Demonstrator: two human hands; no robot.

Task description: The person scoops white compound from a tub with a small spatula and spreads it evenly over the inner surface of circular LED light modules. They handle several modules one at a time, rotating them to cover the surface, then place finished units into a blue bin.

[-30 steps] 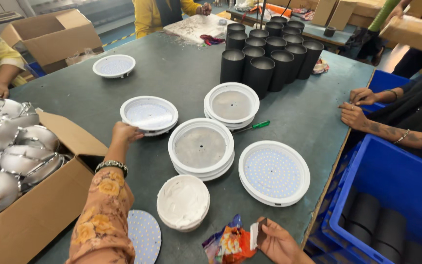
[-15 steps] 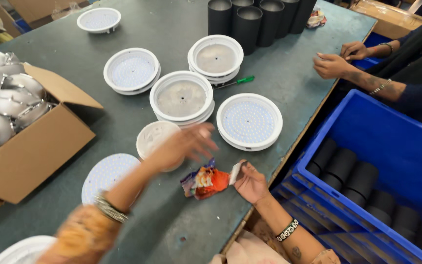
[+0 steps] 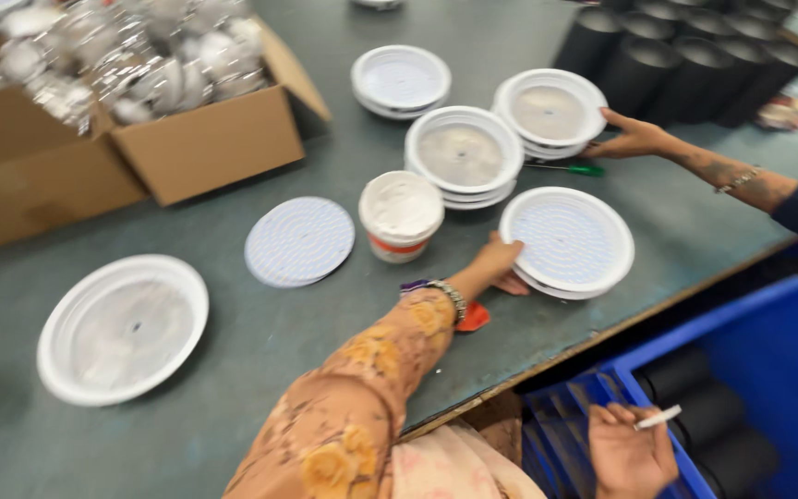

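My left hand (image 3: 497,264) rests against the near-left rim of a white round dotted panel (image 3: 573,238), which tops a short stack near the table's front edge. Its fingers lie on the rim without closing around it. A red packet (image 3: 474,317) lies on the table under my left wrist. My right hand (image 3: 628,449) is below the table edge, over the blue crate (image 3: 787,333), pinching a small white stick (image 3: 659,418). A white tub (image 3: 401,214) stands just left of my left hand.
Another person's hand (image 3: 634,139) touches a far stack of white housings (image 3: 550,109). More stacks (image 3: 464,152) (image 3: 401,79), a flat dotted disc (image 3: 299,240), a white dish-shaped housing (image 3: 122,328), a green-handled tool (image 3: 573,168), black cylinders (image 3: 685,51) and a cardboard box of shiny reflectors (image 3: 205,139) surround them.
My left hand moved from over the packet to the dotted panel's rim. My right hand let go of the packet and dropped below the table edge. The other person's hand reached to the far stack.
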